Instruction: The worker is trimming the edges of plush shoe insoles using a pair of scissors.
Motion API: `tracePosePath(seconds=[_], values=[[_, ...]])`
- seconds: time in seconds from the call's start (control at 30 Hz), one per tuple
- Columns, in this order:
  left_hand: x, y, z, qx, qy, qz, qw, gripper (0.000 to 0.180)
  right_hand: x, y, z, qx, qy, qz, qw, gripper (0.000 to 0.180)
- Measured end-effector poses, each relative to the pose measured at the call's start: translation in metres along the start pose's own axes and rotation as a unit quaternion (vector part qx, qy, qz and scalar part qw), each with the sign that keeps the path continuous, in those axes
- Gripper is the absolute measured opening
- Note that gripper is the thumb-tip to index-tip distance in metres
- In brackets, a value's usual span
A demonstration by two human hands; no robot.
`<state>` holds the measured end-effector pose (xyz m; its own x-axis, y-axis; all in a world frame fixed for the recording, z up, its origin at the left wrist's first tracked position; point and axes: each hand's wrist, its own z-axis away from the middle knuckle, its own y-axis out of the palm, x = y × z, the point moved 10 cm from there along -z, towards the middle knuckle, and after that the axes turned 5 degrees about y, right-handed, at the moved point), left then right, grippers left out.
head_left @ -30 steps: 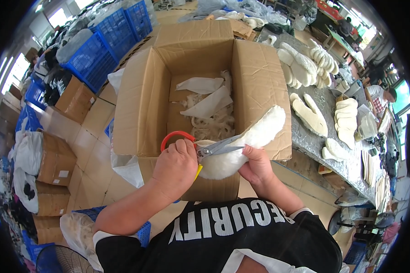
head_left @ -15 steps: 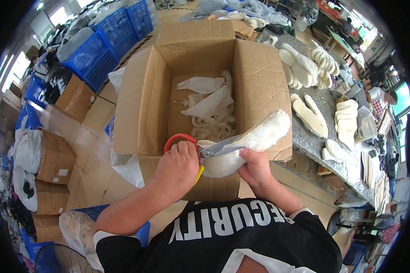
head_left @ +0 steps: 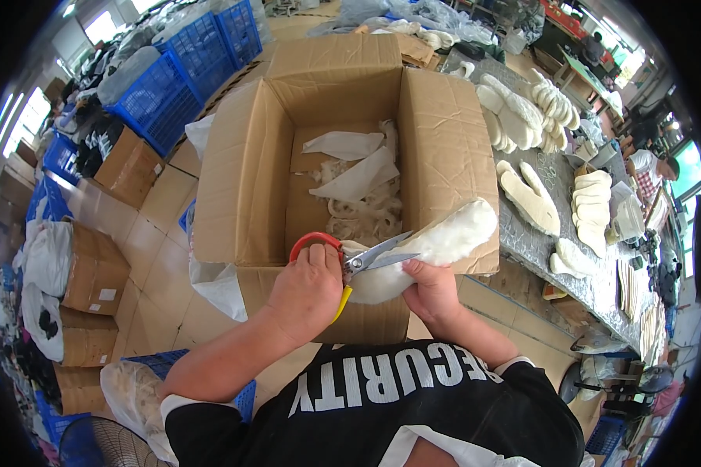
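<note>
My left hand (head_left: 310,282) is closed round the handles of a pair of scissors, one loop red and the other yellow. The scissors (head_left: 357,262) have their metal blades apart and pointing right, lying against a fluffy white insole (head_left: 458,231). My right hand (head_left: 432,292) pinches that insole near its middle, thumb on top and close to the blade tips. The other fingers are mostly hidden beneath it. Both hands are above the near edge of an open cardboard box (head_left: 450,156). Inside lie white sheet pieces (head_left: 357,177) and fluffy offcuts (head_left: 366,222).
On the right, a table (head_left: 533,247) carries stacks of white insoles (head_left: 511,111) and a loose pair (head_left: 530,198). Blue crates (head_left: 160,101) and cardboard cartons (head_left: 95,268) stand to the left. A fan (head_left: 105,444) is at lower left. Another person (head_left: 650,173) is at far right.
The scissors and my left hand have shifted slightly right. The insole's far end has dipped a little, and my right thumb has moved slightly left along it.
</note>
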<state>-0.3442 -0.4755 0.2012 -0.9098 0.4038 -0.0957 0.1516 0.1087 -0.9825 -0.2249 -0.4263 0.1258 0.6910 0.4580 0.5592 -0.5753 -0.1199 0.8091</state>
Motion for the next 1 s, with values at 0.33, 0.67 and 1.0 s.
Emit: tracePosePath(seconds=[0.33, 0.67, 1.0], values=[[0.003, 0.008, 0.002, 0.004, -0.02, -0.021, 1.0, 0.022, -0.003, -0.001, 0.001, 0.004, 0.015, -0.011, 1.0, 0.036], [0.003, -0.001, -0.002, -0.035, -0.009, -0.015, 0.999, 0.023, 0.002, 0.003, 0.004, -0.023, -0.033, 0.053, 0.998, 0.034], [0.005, 0.009, -0.001, 0.011, -0.028, -0.024, 0.999, 0.023, 0.0, 0.005, 0.004, -0.029, -0.012, 0.056, 0.998, 0.035]])
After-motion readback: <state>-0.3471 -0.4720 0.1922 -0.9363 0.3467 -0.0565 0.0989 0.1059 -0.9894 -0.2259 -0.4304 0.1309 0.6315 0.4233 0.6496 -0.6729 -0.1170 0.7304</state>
